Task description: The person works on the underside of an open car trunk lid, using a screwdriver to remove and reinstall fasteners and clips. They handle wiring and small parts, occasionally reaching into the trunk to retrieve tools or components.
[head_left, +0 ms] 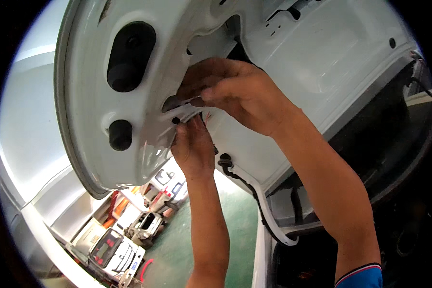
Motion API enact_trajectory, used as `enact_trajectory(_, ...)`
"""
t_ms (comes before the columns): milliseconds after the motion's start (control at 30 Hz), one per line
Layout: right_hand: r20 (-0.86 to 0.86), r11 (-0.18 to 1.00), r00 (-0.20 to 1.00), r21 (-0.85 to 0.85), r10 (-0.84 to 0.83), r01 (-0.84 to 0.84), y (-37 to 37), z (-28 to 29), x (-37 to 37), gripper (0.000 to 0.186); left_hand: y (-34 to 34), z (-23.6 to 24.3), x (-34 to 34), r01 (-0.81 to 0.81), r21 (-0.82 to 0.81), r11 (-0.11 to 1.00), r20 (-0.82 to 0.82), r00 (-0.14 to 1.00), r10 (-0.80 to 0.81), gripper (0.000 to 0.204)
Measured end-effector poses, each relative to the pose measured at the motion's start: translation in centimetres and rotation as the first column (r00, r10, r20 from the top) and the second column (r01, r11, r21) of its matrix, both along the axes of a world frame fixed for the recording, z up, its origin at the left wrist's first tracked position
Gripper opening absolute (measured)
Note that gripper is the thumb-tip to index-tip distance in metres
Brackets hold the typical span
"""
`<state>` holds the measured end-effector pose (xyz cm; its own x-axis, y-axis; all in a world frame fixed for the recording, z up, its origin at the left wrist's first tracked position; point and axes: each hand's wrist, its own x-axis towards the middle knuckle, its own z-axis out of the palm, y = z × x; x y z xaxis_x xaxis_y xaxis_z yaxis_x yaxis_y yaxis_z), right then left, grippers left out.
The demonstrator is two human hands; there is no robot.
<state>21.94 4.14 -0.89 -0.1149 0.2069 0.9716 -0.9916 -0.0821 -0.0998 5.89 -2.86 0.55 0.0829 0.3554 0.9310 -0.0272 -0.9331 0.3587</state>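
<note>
A white painted vehicle panel (149, 110), raised like a tailgate, hangs over my hands. My right hand (240, 91) reaches into the panel's cut-out from the right, thumb and fingers curled together. What lies between those fingertips is too dark to make out. Lower and to the left, my left hand (194, 149) points upward with its fingers bent against the panel's underside. A small black plug (176, 120) sits beside its thumb. Thin reddish wires (207, 117) show near its fingertips, which are partly hidden.
Two black rubber buffers (131, 57) (120, 135) stick out of the panel's left part. A black cable (247, 185) with a grommet runs down the right side to the body frame. Beyond the green floor (177, 245) stand a white vehicle (115, 254) and other vehicles.
</note>
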Motion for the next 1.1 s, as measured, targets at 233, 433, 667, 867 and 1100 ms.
enact_trajectory(233,-0.033,0.838,0.86,0.205,-0.51,0.505,-1.4,0.4,-0.8,0.05,-0.5,-0.4,-1.8,-0.077,-0.137,0.988,0.013,0.997,0.08,0.035)
enact_trajectory(433,0.015,0.773,0.816,0.331,-0.578,0.542,-2.2,0.8,-0.6,0.046,-0.8,-1.2,-3.2,-0.023,-0.203,0.979,0.075,0.996,0.039,0.046)
enact_trajectory(667,0.098,0.827,0.864,0.363,-0.493,0.43,-1.6,1.2,-1.2,0.05,-0.7,-0.8,-3.5,-0.031,-0.224,0.974,0.063,0.997,0.047,0.049)
enact_trajectory(867,0.219,0.925,0.94,0.334,-0.263,0.181,-1.5,1.2,-0.3,0.045,-0.9,-0.5,-2.4,-0.105,-0.199,0.974,0.048,0.992,0.117,0.05)
enact_trajectory(1100,0.235,0.986,0.971,0.165,-0.034,-0.005,-2.7,0.9,-1.0,0.037,-0.5,-0.6,-1.9,-0.123,-0.08,0.989,-0.011,0.992,0.123,0.058)
